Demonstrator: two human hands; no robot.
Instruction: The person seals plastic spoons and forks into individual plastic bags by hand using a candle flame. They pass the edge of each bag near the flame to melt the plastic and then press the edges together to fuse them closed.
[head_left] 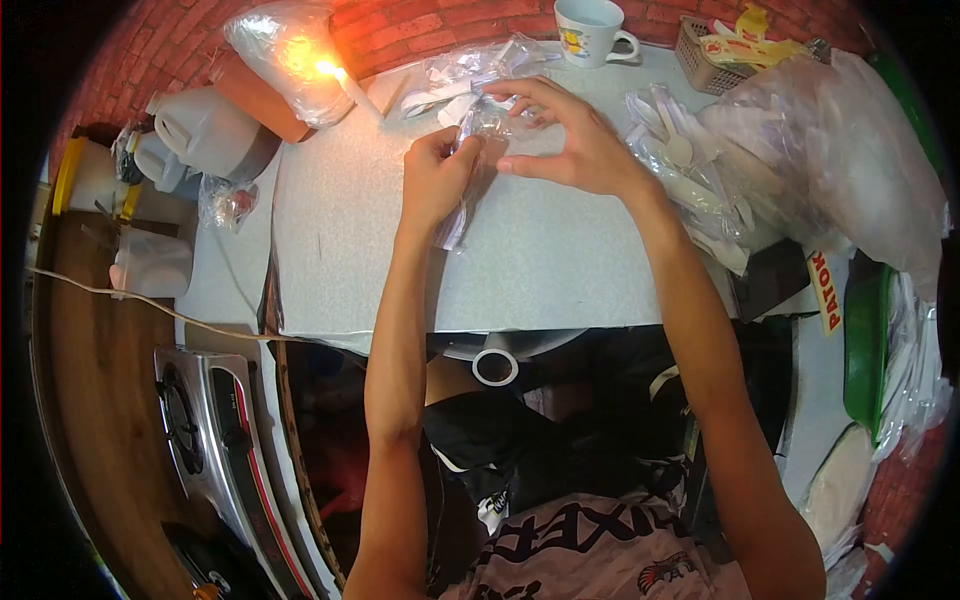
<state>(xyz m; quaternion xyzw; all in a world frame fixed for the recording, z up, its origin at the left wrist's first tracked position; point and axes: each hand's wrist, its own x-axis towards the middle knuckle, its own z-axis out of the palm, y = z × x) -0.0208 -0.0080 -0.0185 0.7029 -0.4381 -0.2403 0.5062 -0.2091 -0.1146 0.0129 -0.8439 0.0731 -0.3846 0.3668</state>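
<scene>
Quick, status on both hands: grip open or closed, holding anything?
Left hand: closed, pinching a clear plastic packet.
Right hand: open and curved beside the packet; whether it touches any plastic can't be told.

Bright desk [340,230], black rounded corners
Orange glare surrounds the candle flame [325,68]; shadow fills the space below the desk; fisheye distortion bends the edges.

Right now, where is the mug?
In the head view, the mug sits at top, right of centre, beyond the right hand, left of the basket.
</scene>
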